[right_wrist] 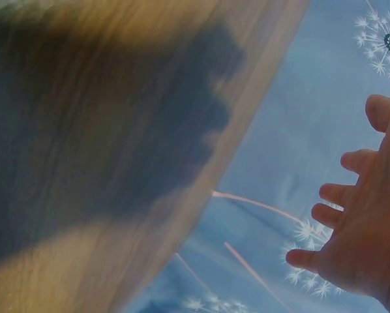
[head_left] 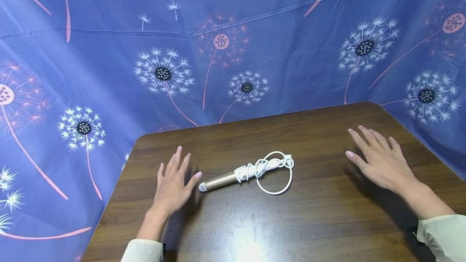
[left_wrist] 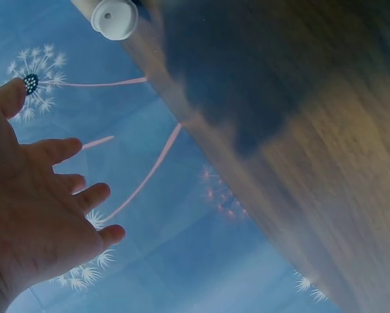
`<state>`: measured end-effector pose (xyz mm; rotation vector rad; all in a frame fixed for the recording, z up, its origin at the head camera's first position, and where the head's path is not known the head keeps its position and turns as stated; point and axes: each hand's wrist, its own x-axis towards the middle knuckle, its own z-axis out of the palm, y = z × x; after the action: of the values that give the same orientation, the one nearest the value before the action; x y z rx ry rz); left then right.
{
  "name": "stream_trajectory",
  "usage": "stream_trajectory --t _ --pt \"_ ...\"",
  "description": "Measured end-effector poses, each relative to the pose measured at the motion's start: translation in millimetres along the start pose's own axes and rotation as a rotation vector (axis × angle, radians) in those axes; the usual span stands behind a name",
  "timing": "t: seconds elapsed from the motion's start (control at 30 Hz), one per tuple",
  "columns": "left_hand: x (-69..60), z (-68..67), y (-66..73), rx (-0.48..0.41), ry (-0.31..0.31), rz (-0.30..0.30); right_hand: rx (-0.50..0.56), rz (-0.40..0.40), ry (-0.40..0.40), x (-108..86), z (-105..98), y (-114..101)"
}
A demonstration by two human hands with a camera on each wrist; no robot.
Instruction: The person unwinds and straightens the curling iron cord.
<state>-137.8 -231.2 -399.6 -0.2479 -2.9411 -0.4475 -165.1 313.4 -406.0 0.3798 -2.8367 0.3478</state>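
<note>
A curling iron [head_left: 220,181] with a gold barrel and white handle lies on the table, its white cord [head_left: 275,193] looped around the handle. Its pale tip [left_wrist: 115,18] shows at the top of the left wrist view. Just left of that tip is the left hand [head_left: 172,189], fingers spread, holding nothing. Well to the right of the cord, the right hand [head_left: 386,167] is held over the table with fingers apart and nothing in it. In the wrist views the left hand [left_wrist: 45,208] and right hand [right_wrist: 371,222] both appear empty.
The brown wooden table [head_left: 204,233] has rounded far corners. Behind it and along its sides hangs a blue cloth [head_left: 291,64] printed with dandelions. Shadows of the hands fall on the tabletop.
</note>
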Motion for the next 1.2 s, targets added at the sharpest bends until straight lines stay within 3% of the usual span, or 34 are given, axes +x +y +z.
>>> stream_trajectory --t 0.2,0.5,0.77,1.03,1.2 --pt "6.1 0.0 5.2 -0.025 0.029 0.016 -0.011 0.010 -0.027 7.3 1.0 -7.8" --pt "10.9 3.9 15.8 -0.043 0.009 0.016 0.053 0.051 -0.104 15.4 0.8 -23.7" --pt "12.7 7.2 27.5 -0.049 0.006 0.046 0.060 0.052 -0.101 20.7 2.5 -34.2" --pt "14.8 18.9 36.5 -0.011 0.006 0.131 0.096 0.068 -0.111 30.5 1.9 -46.7" --pt "14.9 26.7 44.5 0.012 -0.035 0.184 0.111 0.081 -0.106 32.4 5.4 -52.5"
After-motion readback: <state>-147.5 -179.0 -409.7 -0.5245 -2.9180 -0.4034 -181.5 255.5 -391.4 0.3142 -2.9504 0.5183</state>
